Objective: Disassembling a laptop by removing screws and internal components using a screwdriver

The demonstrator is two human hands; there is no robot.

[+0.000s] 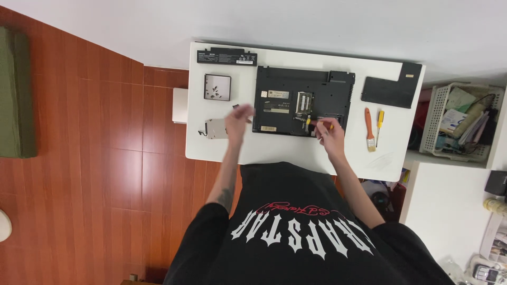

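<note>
Clearly the right hand, closed around a small screwdriver lying left-right, has its tip in the opened laptop mid-desk, while the left hand hovers loosely open just left of the laptop.

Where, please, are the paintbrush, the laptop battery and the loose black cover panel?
paintbrush [369, 129], head view, orange handle.
laptop battery [226, 56], head view, middle of the long black bar.
black cover panel [390, 91], head view, middle of its flat face.
</note>
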